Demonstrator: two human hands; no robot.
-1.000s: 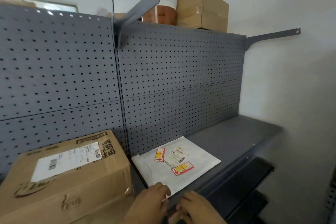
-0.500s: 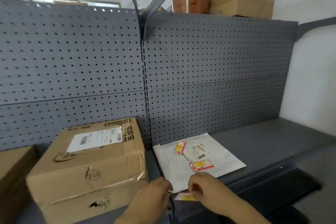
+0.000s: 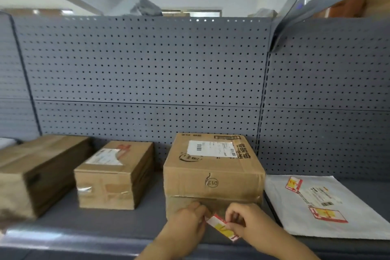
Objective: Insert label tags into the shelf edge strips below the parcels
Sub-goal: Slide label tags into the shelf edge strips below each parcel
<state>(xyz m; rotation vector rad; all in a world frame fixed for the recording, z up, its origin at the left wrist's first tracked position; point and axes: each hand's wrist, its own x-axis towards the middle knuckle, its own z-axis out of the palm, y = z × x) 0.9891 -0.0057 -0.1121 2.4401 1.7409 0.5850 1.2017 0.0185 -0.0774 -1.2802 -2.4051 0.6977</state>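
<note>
**Two hands, one tag — not yet seated**

Both the left hand [image 3: 187, 220] and right hand [image 3: 245, 225] pinch a small red-white-yellow label tag [image 3: 221, 227], tilted before the brown cardboard parcel [image 3: 213, 173]. Next, probably: lower it into the grey shelf edge strip [image 3: 84, 243].

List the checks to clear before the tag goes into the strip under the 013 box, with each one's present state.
1. Tag held by both hands: ok; left hand, right hand.
2. Tag level with the strip: not ok, tilted.
3. Tag in front of the 013 box: ok.
4. Tag seated in the strip: not ok, above it.
5. Strip slot free here: cannot tell, hands cover it.
6. Tag number matches box: cannot tell, blurred.
</note>
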